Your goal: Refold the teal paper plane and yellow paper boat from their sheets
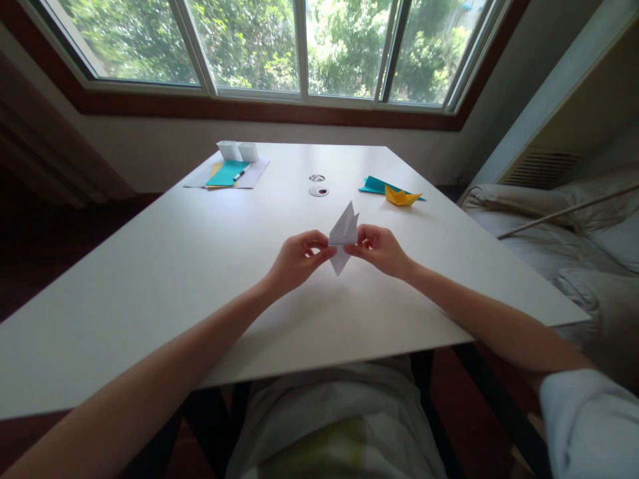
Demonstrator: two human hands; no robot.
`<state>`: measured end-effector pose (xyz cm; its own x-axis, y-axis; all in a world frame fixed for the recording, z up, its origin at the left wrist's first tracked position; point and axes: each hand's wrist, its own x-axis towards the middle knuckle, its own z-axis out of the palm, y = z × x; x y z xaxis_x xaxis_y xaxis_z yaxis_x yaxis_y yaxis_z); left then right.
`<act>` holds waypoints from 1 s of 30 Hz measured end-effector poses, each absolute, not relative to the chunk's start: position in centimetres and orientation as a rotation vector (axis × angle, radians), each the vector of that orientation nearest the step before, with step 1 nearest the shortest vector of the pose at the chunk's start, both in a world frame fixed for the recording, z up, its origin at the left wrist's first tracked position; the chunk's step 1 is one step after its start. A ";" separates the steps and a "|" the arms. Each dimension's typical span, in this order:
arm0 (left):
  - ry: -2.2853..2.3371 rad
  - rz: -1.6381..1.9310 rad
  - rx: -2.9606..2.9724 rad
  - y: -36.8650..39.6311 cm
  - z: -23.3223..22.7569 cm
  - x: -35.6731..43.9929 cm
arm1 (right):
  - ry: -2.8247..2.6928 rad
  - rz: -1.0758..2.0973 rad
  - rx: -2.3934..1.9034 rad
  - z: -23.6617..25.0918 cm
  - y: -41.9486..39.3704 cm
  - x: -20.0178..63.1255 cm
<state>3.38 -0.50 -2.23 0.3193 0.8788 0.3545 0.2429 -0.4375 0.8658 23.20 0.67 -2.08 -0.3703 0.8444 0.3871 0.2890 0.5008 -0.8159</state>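
A folded white paper piece (343,234) with pointed ends is held up just above the white table (174,266), near the middle. My left hand (298,258) pinches its left edge with thumb and fingers. My right hand (379,249) pinches its right edge. Both forearms reach in from the near side of the table.
A yellow paper boat (402,197) lies on a teal sheet (375,185) at the far right. At the far left lie white sheets (254,174) with a teal sheet (227,173), a pen (240,173) and two white paper boxes (238,151). Two round cable ports (318,191) are mid-table. A bed (564,233) stands right.
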 end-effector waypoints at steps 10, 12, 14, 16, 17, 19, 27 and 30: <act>0.957 1.318 2.305 -1.0 -1.4 2.9 | -2.069 0.382 -0.874 -1.3 -0.2 23.5; 0.932 1.286 2.427 -0.8 -1.3 2.6 | -2.136 0.308 -0.839 -1.4 -0.1 23.8; 0.914 1.210 2.587 -0.6 -1.2 2.3 | -2.247 0.194 -0.776 -1.5 0.1 24.2; 0.908 1.100 2.773 -0.4 -1.1 1.9 | -2.365 0.046 -0.706 -1.6 0.3 24.5; 0.902 1.043 2.869 -0.3 -1.1 1.8 | -2.417 -0.028 -0.673 -1.6 0.3 24.6; 0.881 0.935 3.044 -0.3 -1.1 1.6 | -2.504 -0.147 -0.624 -1.7 0.5 24.7; 0.872 0.371 3.236 0.1 -1.9 1.5 | -2.796 -0.153 -0.572 -2.3 1.0 24.3; 0.873 0.342 3.116 0.3 -2.1 1.3 | -2.813 0.040 -0.559 -2.3 1.1 24.5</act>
<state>1.32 0.25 -2.13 0.8345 0.5004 0.2308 0.5240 -0.8502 -0.0513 24.54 1.13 -2.27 -0.8881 0.3792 0.2596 0.3718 0.9249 -0.0793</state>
